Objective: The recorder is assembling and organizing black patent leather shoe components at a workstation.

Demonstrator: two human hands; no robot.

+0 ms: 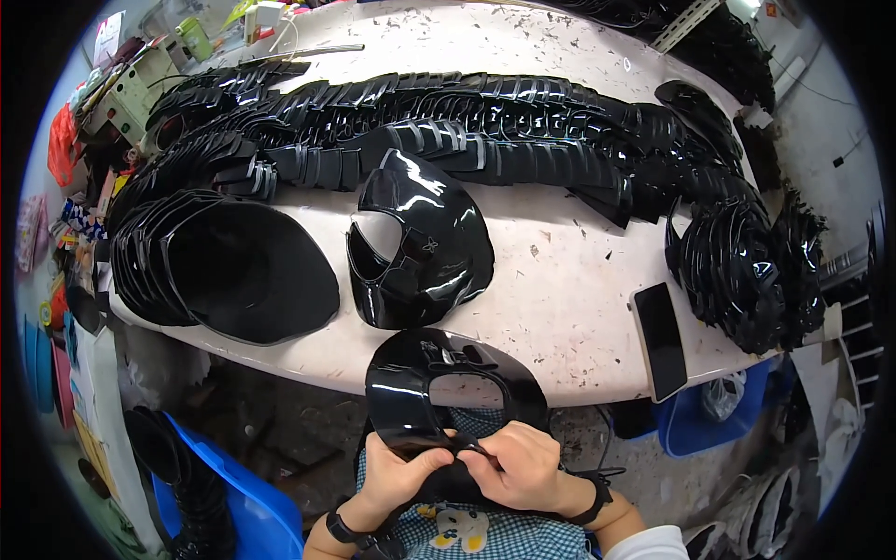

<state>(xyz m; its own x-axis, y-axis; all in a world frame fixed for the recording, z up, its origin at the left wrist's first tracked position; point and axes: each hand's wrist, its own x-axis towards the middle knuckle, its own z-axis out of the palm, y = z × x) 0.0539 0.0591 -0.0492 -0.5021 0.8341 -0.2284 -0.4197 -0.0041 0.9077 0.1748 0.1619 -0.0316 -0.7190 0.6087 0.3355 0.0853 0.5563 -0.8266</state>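
Note:
Both of my hands grip a glossy black curved piece (411, 392) with a rounded cut-out, held over my lap below the table's front edge. My left hand (397, 471) pinches its lower left rim. My right hand (527, 467) presses a thin black strap end against the same lower rim, thumbs nearly touching. On the table just above lies a small stack of similar shiny black pieces (420, 247). A pile of matt black rounded pieces (243, 271) sits to the left.
Long overlapping rows of glossy black cut parts (485, 131) cover the far half of the white worn table (560, 289). More stacks (747, 271) crowd the right edge. A dark phone (661, 341) lies at the front right. A blue bin (233, 504) stands on the floor at lower left.

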